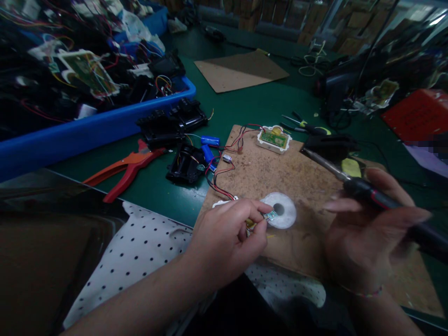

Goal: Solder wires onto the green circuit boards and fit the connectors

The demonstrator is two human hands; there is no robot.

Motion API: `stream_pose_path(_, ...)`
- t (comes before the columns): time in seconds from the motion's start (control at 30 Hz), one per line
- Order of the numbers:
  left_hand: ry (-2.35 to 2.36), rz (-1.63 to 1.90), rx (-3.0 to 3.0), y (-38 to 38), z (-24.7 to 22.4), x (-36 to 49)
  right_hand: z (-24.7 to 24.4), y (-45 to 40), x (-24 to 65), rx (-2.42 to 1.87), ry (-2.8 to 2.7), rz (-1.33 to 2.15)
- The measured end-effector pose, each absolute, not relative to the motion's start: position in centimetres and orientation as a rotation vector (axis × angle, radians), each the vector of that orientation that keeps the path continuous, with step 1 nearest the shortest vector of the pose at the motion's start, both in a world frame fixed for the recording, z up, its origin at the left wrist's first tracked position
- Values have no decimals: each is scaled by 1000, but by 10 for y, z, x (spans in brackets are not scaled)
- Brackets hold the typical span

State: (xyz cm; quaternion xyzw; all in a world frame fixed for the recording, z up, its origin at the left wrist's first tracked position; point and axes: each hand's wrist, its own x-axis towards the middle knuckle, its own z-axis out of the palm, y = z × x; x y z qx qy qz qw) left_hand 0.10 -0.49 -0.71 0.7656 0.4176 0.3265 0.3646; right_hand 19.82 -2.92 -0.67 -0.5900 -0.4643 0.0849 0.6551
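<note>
Between thumb and forefinger, my left hand [231, 233] pinches a small circuit board [271, 215] near the front of the brown board. Just beyond it lies a round white spool [285, 217], partly behind the circuit board. Under my left hand a white-edged casing [224, 203] with red and black wires is mostly hidden. My right hand [367, 233], slightly blurred, grips a soldering iron [371, 192] by its black handle. The iron's metal tip points up and left, apart from the circuit board.
A brown work board [255, 172] carries another white casing with a green circuit board [275, 139]. Left of it lie blue cylinders [210, 141], black housings [185, 163] and red-orange pliers [131, 165]. A blue bin [105, 112] is heaped with wired parts. Pliers [304, 126] and a red box [418, 114] sit right.
</note>
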Motion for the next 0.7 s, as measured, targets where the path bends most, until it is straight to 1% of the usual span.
stream_pose_path(0.1, 1079, 836, 1971, -4, -6, 2, -8, -24, 199, -1276, -845, 14)
stream_pose_path(0.23, 1092, 838, 1964, -4, -4, 3, -15, -22, 208, -1107, -893, -42)
stream_pose_path(0.4, 1081, 841, 1951, -3, -4, 3, -13, -22, 210, -1052, -998, 89)
stream_pose_path(0.7, 1082, 836, 1939, -4, -4, 2, -3, -29, 201, -1198, -1027, 200)
